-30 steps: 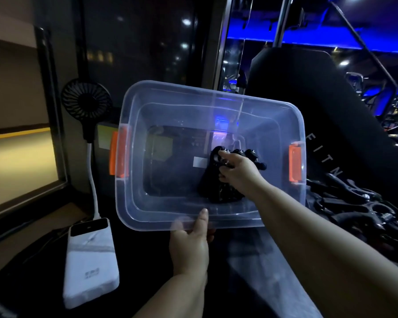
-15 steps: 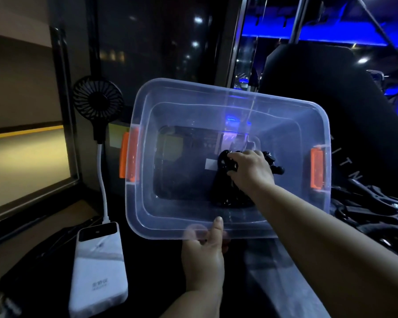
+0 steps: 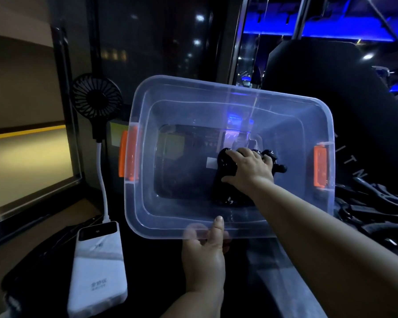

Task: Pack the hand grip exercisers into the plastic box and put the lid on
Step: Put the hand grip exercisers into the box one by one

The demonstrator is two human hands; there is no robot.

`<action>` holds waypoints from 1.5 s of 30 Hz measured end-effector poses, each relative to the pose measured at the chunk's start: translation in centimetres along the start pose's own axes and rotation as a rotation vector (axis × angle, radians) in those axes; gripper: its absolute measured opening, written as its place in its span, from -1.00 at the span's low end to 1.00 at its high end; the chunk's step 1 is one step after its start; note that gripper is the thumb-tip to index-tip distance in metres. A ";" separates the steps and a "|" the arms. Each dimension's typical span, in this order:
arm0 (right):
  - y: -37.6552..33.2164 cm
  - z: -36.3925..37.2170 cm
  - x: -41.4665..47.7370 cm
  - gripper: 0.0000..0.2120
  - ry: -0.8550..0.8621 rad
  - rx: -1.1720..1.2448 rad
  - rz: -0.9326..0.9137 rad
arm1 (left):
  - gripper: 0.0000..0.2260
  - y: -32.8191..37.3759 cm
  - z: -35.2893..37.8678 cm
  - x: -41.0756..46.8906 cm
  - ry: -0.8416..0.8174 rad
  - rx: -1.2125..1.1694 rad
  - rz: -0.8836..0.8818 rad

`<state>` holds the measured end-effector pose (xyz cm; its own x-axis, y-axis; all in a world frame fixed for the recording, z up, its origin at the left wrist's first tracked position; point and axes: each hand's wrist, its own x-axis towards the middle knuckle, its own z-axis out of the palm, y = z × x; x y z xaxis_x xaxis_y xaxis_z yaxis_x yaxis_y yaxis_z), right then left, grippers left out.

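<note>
Gripping plastic box (image 3: 228,92) rim: left hand (image 3: 203,255); right hand (image 3: 251,171) fingers closed on hand grip exerciser (image 3: 225,180) inside

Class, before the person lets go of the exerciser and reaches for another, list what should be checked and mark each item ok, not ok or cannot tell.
1. Plastic box steadied: ok, the left hand grips its near rim.
2. Exerciser inside the box: ok, it lies at the bottom, right of middle.
3. Right hand ready to release: cannot tell, its fingers curl over the exerciser.
4. Room for more: ok, the left half of the box floor is bare.
5. More exercisers within reach: ok, a dark pile lies right of the box.
6. Lid at hand: cannot tell, none in view.
</note>
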<state>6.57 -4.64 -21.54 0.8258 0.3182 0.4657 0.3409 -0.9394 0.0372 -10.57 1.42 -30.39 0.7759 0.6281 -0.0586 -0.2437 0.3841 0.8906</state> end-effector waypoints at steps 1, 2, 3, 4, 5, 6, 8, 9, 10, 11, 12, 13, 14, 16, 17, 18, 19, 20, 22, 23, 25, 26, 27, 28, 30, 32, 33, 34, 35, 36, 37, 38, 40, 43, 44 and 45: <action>0.1 0.0 0.0 -0.30 -0.005 0.024 0.004 | -0.76 0.0 0.0 0.0 0.002 0.000 -0.001; 0.1 0.1 0.0 -0.29 -0.006 0.033 0.004 | -0.76 0.0 0.1 0.0 0.001 -0.003 0.000; 0.2 0.1 0.0 -0.27 -0.004 0.033 0.002 | -0.77 0.0 0.1 0.0 -0.001 -0.006 0.000; 0.2 0.2 0.0 -0.26 -0.002 0.031 -0.001 | -0.77 0.0 0.1 0.0 -0.003 -0.006 0.001; 0.3 0.2 -0.1 -0.25 -0.002 0.033 -0.001 | -0.77 -0.1 0.1 0.0 -0.005 -0.004 0.003; 0.3 0.2 -0.1 -0.23 -0.004 0.040 0.001 | -0.77 -0.1 0.1 0.0 -0.005 0.000 0.006; 0.3 0.3 -0.2 -0.20 -0.003 0.060 0.009 | -0.76 0.0 0.1 0.0 -0.005 0.007 0.009; 0.3 0.2 -0.3 -0.19 0.001 0.065 0.011 | -0.75 0.0 0.0 0.0 -0.006 0.008 0.011; 0.3 0.2 -0.3 -0.18 0.001 0.065 0.013 | -0.75 0.1 0.0 0.0 -0.007 0.010 0.014; 0.4 0.1 -0.3 -0.17 -0.002 0.064 0.015 | -0.75 0.1 0.0 0.0 -0.010 0.016 0.015; 0.4 0.0 -0.4 -0.17 -0.007 0.066 0.018 | -0.74 0.1 0.0 0.0 -0.012 0.023 0.017; 0.5 0.0 -0.5 -0.16 -0.008 0.072 0.020 | -0.74 0.1 0.0 0.1 -0.013 0.027 0.022; 0.5 -0.1 -0.6 -0.16 -0.003 0.080 0.022 | -0.74 0.1 0.0 0.1 -0.013 0.029 0.028; 0.8 -0.3 -0.9 -0.19 0.029 0.088 0.018 | -0.74 0.1 0.0 0.2 -0.014 0.033 0.033; 1.0 -0.4 -1.2 -0.21 0.048 0.090 0.016 | -0.75 0.1 0.0 0.3 -0.015 0.034 0.032; 1.2 -0.5 -1.4 -0.23 0.063 0.097 0.016 | -0.76 0.1 0.0 0.3 -0.016 0.030 0.030; 1.5 -0.7 -1.8 -0.26 0.078 0.111 0.019 | -0.77 0.1 0.0 0.3 -0.019 0.025 0.029; 1.8 -0.9 -2.2 -0.28 0.095 0.132 0.023 | -0.77 0.1 0.0 0.3 -0.023 0.023 0.031; 2.7 -1.3 -3.3 -0.33 0.118 0.185 0.034 | -0.77 0.1 0.0 0.2 -0.025 0.031 0.048; 3.2 -1.6 -4.0 -0.35 0.124 0.200 0.039 | -0.77 0.1 0.0 0.2 -0.024 0.039 0.058; 4.4 -2.0 -5.2 -0.39 0.156 0.192 0.041 | -0.76 0.2 0.0 0.2 -0.016 0.063 0.074; 5.1 -2.3 -5.9 -0.42 0.191 0.184 0.037 | -0.76 0.2 0.1 0.2 -0.014 0.072 0.077; 5.8 -2.5 -6.6 -0.44 0.239 0.180 0.027 | -0.76 0.2 0.1 0.2 -0.012 0.077 0.079; 6.6 -2.7 -7.3 -0.45 0.296 0.182 0.014 | -0.75 0.2 0.1 0.2 -0.011 0.079 0.080; 8.4 -3.1 -9.1 -0.47 0.406 0.210 -0.005 | -0.76 0.2 0.2 0.1 -0.009 0.087 0.085; 10.1 -3.5 -11.0 -0.53 0.468 0.232 -0.003 | -0.77 0.2 0.2 0.1 -0.004 0.086 0.091; 11.0 -3.6 -12.2 -0.54 0.479 0.242 0.012 | -0.78 0.2 0.2 0.0 -0.002 0.086 0.093; 11.9 -3.7 -13.3 -0.55 0.478 0.254 0.039 | -0.78 0.2 0.3 -0.1 0.000 0.088 0.096; 12.9 -3.7 -14.3 -0.54 0.467 0.260 0.074 | -0.78 0.3 0.3 -0.1 0.001 0.091 0.098; 13.9 -3.6 -15.3 -0.52 0.441 0.254 0.117 | -0.78 0.3 0.3 -0.2 0.004 0.095 0.099; 14.8 -3.6 -16.1 -0.49 0.401 0.237 0.172 | -0.78 0.3 0.3 -0.2 0.007 0.099 0.100; 15.9 -3.4 -16.9 -0.46 0.346 0.217 0.238 | -0.77 0.2 0.4 -0.2 0.009 0.101 0.101; 18.0 -3.3 -18.2 -0.52 0.224 0.178 0.381 | -0.78 0.2 0.4 -0.2 0.012 0.103 0.107; 20.5 -3.1 -20.0 -0.63 0.100 0.160 0.516 | -0.78 0.0 0.5 -0.1 0.021 0.111 0.121; 21.1 -3.2 -20.6 -0.62 0.066 0.155 0.545 | -0.78 -0.1 0.5 -0.1 0.024 0.117 0.125; 21.6 -3.3 -21.0 -0.61 0.038 0.149 0.573 | -0.78 -0.1 0.5 0.0 0.026 0.124 0.131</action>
<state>-4.87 -32.01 -27.62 0.8809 -0.2424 0.4066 -0.0930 -0.9309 -0.3533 -10.25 1.03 -30.26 0.7268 0.6849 0.0511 -0.2665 0.2127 0.9401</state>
